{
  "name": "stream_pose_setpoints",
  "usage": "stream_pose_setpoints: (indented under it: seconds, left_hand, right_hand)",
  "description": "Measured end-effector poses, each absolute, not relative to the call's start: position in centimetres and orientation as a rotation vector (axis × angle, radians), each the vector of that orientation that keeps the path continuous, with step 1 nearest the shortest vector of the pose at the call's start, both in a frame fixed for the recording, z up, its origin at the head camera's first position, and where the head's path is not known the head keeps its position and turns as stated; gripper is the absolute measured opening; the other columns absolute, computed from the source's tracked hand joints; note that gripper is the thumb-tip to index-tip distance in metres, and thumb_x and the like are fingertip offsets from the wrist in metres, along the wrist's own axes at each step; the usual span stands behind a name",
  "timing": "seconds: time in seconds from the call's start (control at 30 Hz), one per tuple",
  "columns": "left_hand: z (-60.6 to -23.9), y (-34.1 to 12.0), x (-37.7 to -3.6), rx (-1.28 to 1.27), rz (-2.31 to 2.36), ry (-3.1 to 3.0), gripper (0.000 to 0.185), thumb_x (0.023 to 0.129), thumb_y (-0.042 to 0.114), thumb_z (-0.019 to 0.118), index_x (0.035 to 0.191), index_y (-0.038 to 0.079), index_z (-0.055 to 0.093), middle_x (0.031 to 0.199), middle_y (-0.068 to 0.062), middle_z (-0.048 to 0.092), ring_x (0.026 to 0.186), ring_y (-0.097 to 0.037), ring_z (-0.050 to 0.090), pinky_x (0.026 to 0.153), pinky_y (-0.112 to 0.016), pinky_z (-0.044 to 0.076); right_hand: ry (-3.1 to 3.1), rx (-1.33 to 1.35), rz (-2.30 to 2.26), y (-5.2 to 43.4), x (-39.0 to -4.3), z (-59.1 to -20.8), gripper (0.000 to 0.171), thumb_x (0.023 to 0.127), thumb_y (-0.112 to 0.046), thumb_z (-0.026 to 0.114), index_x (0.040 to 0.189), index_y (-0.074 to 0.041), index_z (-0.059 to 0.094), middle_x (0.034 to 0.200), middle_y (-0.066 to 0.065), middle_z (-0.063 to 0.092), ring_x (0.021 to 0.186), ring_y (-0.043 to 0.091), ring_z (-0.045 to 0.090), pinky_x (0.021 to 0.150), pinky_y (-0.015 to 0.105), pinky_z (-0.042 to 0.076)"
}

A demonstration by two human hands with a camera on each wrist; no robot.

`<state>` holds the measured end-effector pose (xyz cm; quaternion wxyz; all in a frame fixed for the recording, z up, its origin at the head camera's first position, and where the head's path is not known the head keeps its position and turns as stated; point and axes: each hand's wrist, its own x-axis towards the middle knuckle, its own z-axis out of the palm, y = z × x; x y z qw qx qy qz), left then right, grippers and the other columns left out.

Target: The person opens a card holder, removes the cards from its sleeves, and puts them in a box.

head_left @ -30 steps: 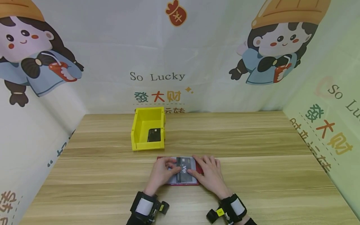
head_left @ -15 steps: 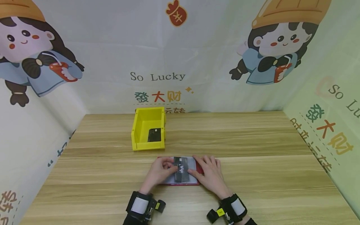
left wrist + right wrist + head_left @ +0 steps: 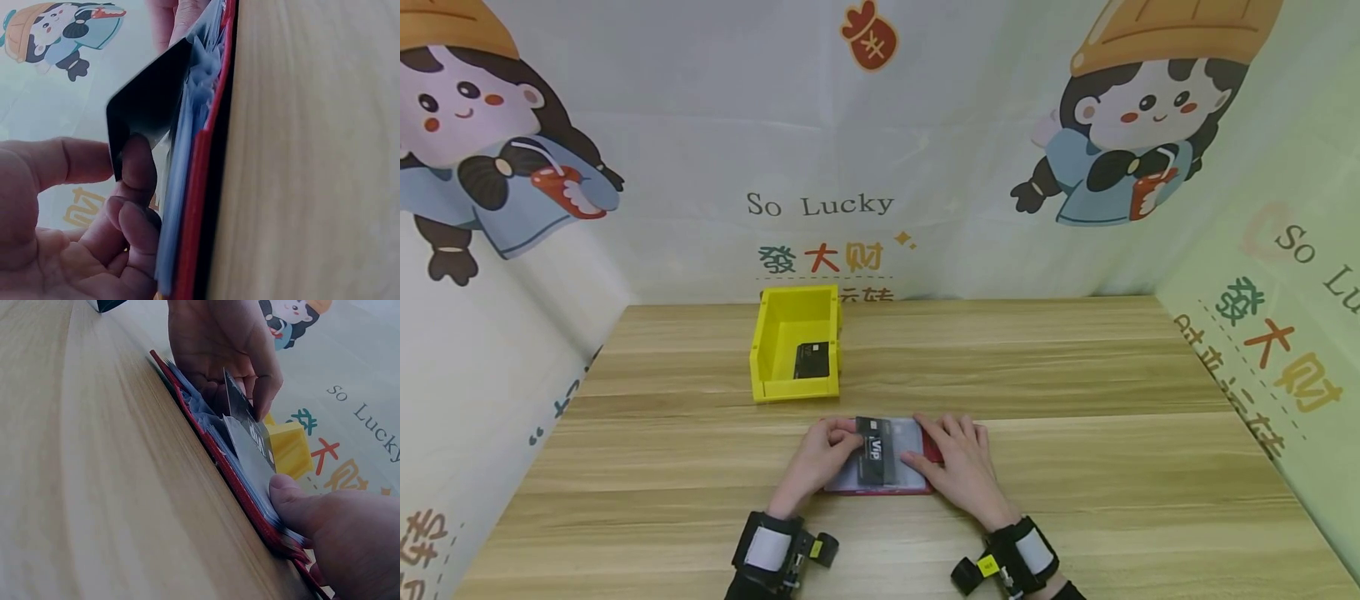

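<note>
A red card holder (image 3: 247, 503) with clear plastic sleeves lies opened flat on the table, seen in the head view under both hands. My left hand (image 3: 820, 454) pinches the left edge of a dark card marked "VIP" (image 3: 872, 454) between thumb and fingers. That card is partly out of a clear sleeve (image 3: 908, 442) and, in the left wrist view, tilts up from the pages. My right hand (image 3: 958, 467) rests on the right side of the holder, its thumb (image 3: 290, 494) pressing the sleeve and its fingers extended over the red cover.
A yellow bin (image 3: 758, 358) stands behind the holder, slightly left, with a black card (image 3: 812, 361) inside. The wooden table (image 3: 1075, 375) is bordered at the back and sides by printed cloth (image 3: 955, 167).
My left hand has moved left, drawing the VIP card leftward with it and partly out of the sleeve. The right hand and the yellow bin have stayed in place.
</note>
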<state>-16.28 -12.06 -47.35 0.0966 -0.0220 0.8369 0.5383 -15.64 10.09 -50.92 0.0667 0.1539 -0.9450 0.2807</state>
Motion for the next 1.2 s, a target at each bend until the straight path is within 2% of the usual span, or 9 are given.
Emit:
stream_pose_setpoints:
  seconds: [0.17, 0.4, 0.63, 0.8, 0.97, 1.2]
  left_hand:
    - [-47.4, -12.4, -16.3, -0.061, 1.581, 2.509, 0.026, 0.096, 0.011, 0.061, 0.115, -0.007, 0.063, 0.093, -0.017, 0.075, 0.082, -0.015, 0.059, 0.073, -0.026, 0.042]
    - [-47.0, -12.8, -16.2, -0.062, 1.56, 2.527, 0.027, 0.096, 0.011, 0.06, 0.118, -0.005, 0.063, 0.095, -0.016, 0.075, 0.082, -0.016, 0.059, 0.072, -0.027, 0.043]
    - [-46.2, -13.3, -16.3, -0.04, 1.499, 2.612, 0.027, 0.097, 0.009, 0.061, 0.118, -0.006, 0.065, 0.099, -0.017, 0.075, 0.081, -0.015, 0.06, 0.068, -0.025, 0.045]
    - [-45.2, -13.9, -16.5, -0.044, 1.492, 2.617, 0.028, 0.098, 0.009, 0.06, 0.122, -0.006, 0.064, 0.096, -0.016, 0.074, 0.074, -0.015, 0.059, 0.063, -0.025, 0.047]
    - [-44.6, -14.5, -16.9, -0.036, 1.523, 2.661, 0.029, 0.098, 0.006, 0.06, 0.122, -0.01, 0.064, 0.098, -0.021, 0.073, 0.072, -0.015, 0.062, 0.061, -0.023, 0.049]
    - [-44.1, -15.3, -17.7, -0.101, 1.574, 2.737, 0.032, 0.1, 0.01, 0.06, 0.126, -0.007, 0.064, 0.092, -0.021, 0.071, 0.067, -0.014, 0.058, 0.058, -0.021, 0.045]
  right_hand:
    - [-2.857, 0.456, 0.846, 10.1, -15.6, -50.9, 0.059, 0.089, -0.046, 0.071, 0.137, -0.013, 0.061, 0.101, 0.005, 0.059, 0.095, 0.021, 0.04, 0.085, 0.039, 0.027]
    - [-2.844, 0.464, 0.831, 10.0, -15.8, -51.0, 0.059, 0.09, -0.048, 0.07, 0.137, -0.014, 0.062, 0.1, 0.003, 0.058, 0.096, 0.02, 0.041, 0.085, 0.038, 0.027]
    - [-2.824, 0.472, 0.821, 10.1, -15.8, -51.2, 0.059, 0.089, -0.047, 0.071, 0.137, -0.014, 0.062, 0.1, 0.002, 0.059, 0.095, 0.019, 0.041, 0.085, 0.037, 0.027]
    - [-2.832, 0.467, 0.823, 10.2, -15.8, -51.3, 0.059, 0.09, -0.048, 0.07, 0.137, -0.014, 0.062, 0.1, 0.003, 0.059, 0.093, 0.019, 0.04, 0.084, 0.036, 0.026]
    - [-2.836, 0.464, 0.832, 10.2, -15.8, -51.3, 0.058, 0.09, -0.047, 0.07, 0.136, -0.014, 0.062, 0.099, 0.003, 0.058, 0.093, 0.018, 0.04, 0.083, 0.036, 0.025]
    - [-2.826, 0.474, 0.828, 10.2, -15.8, -51.3, 0.058, 0.089, -0.047, 0.071, 0.136, -0.014, 0.062, 0.099, 0.003, 0.058, 0.093, 0.018, 0.04, 0.084, 0.036, 0.026]
